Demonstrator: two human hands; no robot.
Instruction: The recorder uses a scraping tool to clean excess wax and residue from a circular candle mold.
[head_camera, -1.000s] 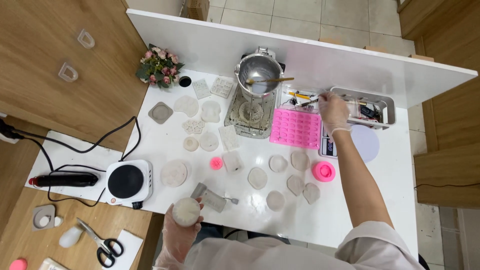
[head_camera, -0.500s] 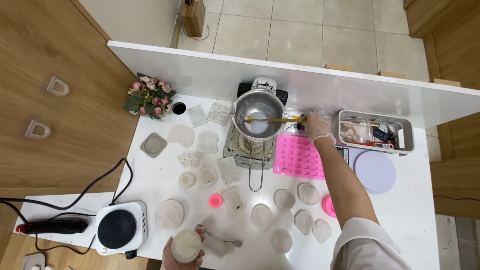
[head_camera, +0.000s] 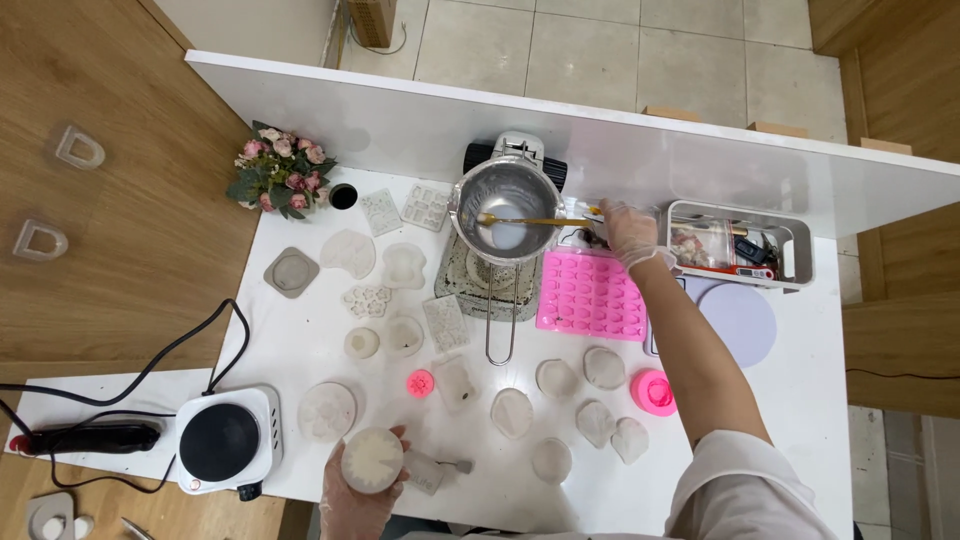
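Right hand (head_camera: 627, 230): gloved, fingers pinched on the near end of a yellow-handled stirrer (head_camera: 535, 220), arm stretched across the table.
Stirrer: lies across the rim of the steel pot (head_camera: 505, 212), tip inside, over pale contents.
Pot: stands on a small scale (head_camera: 487, 280) at the table's far middle, its long handle pointing toward the person.
Left hand (head_camera: 357, 487): gloved, at the near edge, fingers wrapped around a round white mould (head_camera: 372, 460) held face up.
Surroundings: pink tray mould (head_camera: 590, 294) just right of the pot; many pale silicone moulds spread over the white table (head_camera: 800, 400); hotplate (head_camera: 222, 438) at the near left.
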